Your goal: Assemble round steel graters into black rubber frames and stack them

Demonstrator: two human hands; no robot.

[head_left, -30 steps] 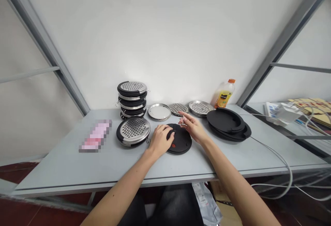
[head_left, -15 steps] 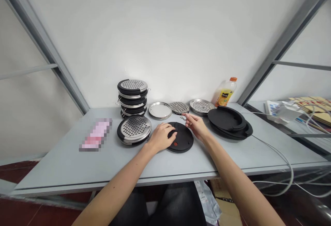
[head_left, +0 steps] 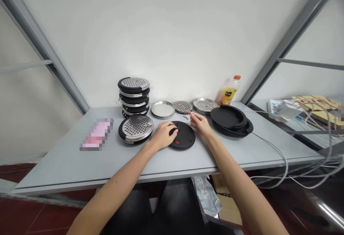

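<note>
- Since half a second ago the right hand [head_left: 198,124] has let go of the small metal clip [head_left: 185,116], which it held pinched over the disc; the clip now lies on the table [head_left: 67,163] at the hand's 10 o'clock, and the fingers are loosely spread, touching nothing.
- The left hand [head_left: 162,135] stays flat on the black disc [head_left: 184,140], fingers together, pressing its left edge.
- The disc lies flat at table centre, a red dot on its face.
- At the disc's 9 o'clock sits a closed perforated case [head_left: 136,129]; behind that, at 11 o'clock, a stack of like cases [head_left: 133,95].
- At 12 o'clock lie a metal tray [head_left: 162,109] and two perforated lids [head_left: 205,105].
- At 2 o'clock, stacked black shells [head_left: 231,120]; behind them a juice bottle [head_left: 228,92].
</note>
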